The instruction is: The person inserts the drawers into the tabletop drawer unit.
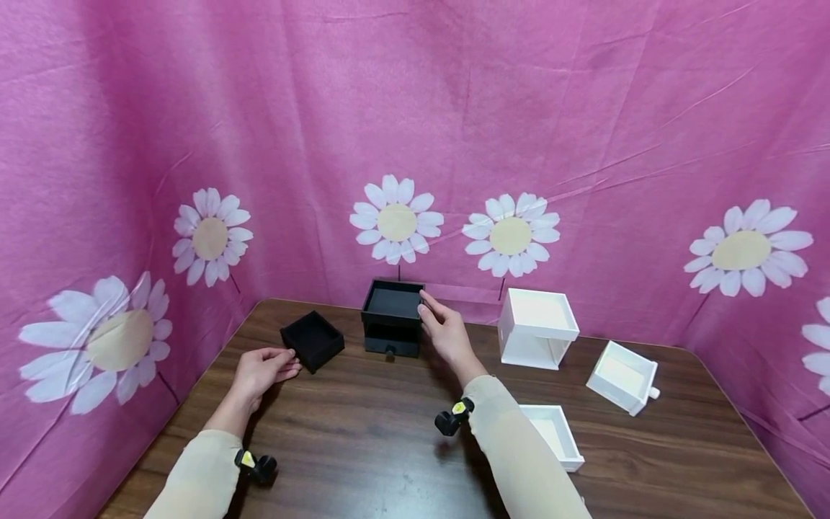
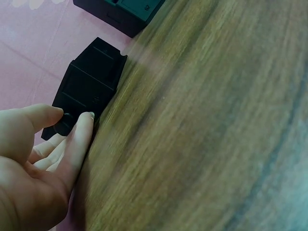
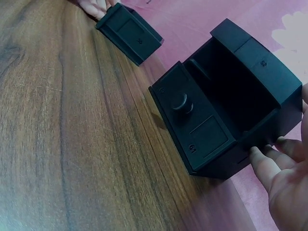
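Observation:
A black drawer (image 1: 313,344) rests on the table at the left, its open top facing up. Thumb and finger of my left hand (image 1: 264,372) pinch its round knob (image 2: 64,126), as the left wrist view shows. Right of it stands a black two-level cabinet (image 1: 393,328) with a raised rim around its top. Its upper slot is vacant; below sits a closed lower drawer (image 3: 185,115) with a knob. My right hand (image 1: 447,336) touches the cabinet's right side with fairly straight fingers, near the top corner. Part of that hand falls outside the right wrist view.
A white cabinet (image 1: 519,333) with an open front stands at the right rear. Beside it lies a white drawer (image 1: 616,389) with a knob, and another white drawer (image 1: 565,440) is partly behind my right sleeve. A pink flowered cloth (image 1: 454,108) hangs around the wooden table (image 1: 363,432).

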{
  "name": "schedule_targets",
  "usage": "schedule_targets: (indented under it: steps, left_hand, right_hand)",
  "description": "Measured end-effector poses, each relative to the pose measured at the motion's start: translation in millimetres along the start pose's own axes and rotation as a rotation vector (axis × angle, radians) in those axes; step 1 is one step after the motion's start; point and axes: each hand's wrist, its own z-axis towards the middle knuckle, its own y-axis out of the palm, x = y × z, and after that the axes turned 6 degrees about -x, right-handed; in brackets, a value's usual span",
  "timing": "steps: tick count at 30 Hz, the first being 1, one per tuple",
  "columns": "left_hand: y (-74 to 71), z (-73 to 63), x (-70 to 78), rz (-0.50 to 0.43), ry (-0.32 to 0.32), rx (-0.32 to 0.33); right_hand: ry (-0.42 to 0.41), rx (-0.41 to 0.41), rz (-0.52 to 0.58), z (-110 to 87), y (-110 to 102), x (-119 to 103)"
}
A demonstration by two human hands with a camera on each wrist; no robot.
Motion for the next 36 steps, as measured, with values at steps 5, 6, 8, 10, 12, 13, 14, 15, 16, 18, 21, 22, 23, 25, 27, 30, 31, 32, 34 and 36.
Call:
schedule_targets:
  steps: [5, 6, 8, 10, 12, 13, 14, 15, 16, 18, 21, 22, 23, 25, 27, 30, 31, 32, 34, 36]
  left_hand:
    - [-0.9, 0.1, -1.1, -0.027, -0.011, -0.010]
    - [-0.8, 0.1, -0.9, -0.033, -0.011, -0.010]
    - [0.3, -0.5, -0.4, -0.034, -0.013, -0.009]
    - [1.1, -1.1, 0.3, -0.036, -0.007, -0.010]
    - [1.6, -1.6, 0.5, -0.038, 0.001, -0.013]
    - [2.0, -1.9, 0.4, -0.035, 0.003, -0.015]
    - [2.3, -2.3, 0.2, -0.033, 0.006, -0.017]
    - [2.5, -2.8, 0.3, -0.029, 0.010, -0.019]
    - [3.0, -3.3, 0.1, -0.023, 0.010, -0.016]
    - [4.2, -4.6, -0.1, -0.010, 0.012, -0.010]
    - [4.7, -5.7, -0.7, -0.007, 0.024, -0.010]
    - [4.9, -6.1, -1.0, -0.011, 0.026, -0.006]
    - [5.2, -6.6, -1.3, -0.015, 0.027, -0.005]
    - [5.5, -7.4, -2.0, -0.023, 0.026, -0.007]
    - [6.5, -8.5, -2.0, -0.037, 0.020, 0.001]
    - [8.0, -10.5, -1.9, -0.057, 0.022, 0.002]
    - [8.6, -11.5, -1.6, -0.065, 0.026, 0.003]
    - [9.2, -12.4, -1.3, -0.070, 0.030, 0.003]
    - [10.4, -14.7, -0.4, -0.083, 0.041, -0.001]
    - [11.7, -17.4, 0.2, -0.094, 0.049, -0.012]
  right_hand:
    - [0.006, -0.004, 0.004, -0.4, 0.0, 0.1]
    - [0.009, -0.005, 0.006, -0.5, 0.0, -0.2]
    - [0.011, -0.005, 0.005, -1.0, -0.3, -0.6]
    - [0.011, -0.005, 0.003, -1.3, -0.5, -1.0]
    - [0.011, -0.006, 0.006, -1.5, -0.7, -0.9]
    - [0.010, -0.005, 0.008, -1.5, -0.8, -0.8]
    - [0.010, -0.006, 0.010, -1.6, -0.9, -0.6]
    - [0.010, -0.007, 0.013, -1.7, -0.9, -0.4]
    - [0.010, -0.008, 0.014, -1.7, -1.0, -0.1]
    - [0.010, -0.010, 0.011, -1.8, -1.2, 0.2]
    - [0.009, -0.012, 0.004, -2.0, -1.7, 0.4]
    - [0.010, -0.013, 0.003, -1.8, -1.6, 0.2]
    - [0.010, -0.012, 0.002, -1.6, -1.6, -0.1]
    - [0.012, -0.008, 0.002, -1.3, -1.3, -0.2]
    - [0.010, -0.006, 0.005, -1.1, -0.9, -0.4]
    - [0.009, -0.006, 0.003, -1.2, -0.5, -0.4]
    - [0.008, -0.006, 0.004, -1.2, -0.4, -0.5]
    - [0.007, -0.008, 0.006, -1.3, -0.4, -0.8]
    - [0.011, -0.006, 0.005, -1.4, -0.5, -0.8]
    - [0.012, -0.003, 0.004, -1.5, -0.7, -0.5]
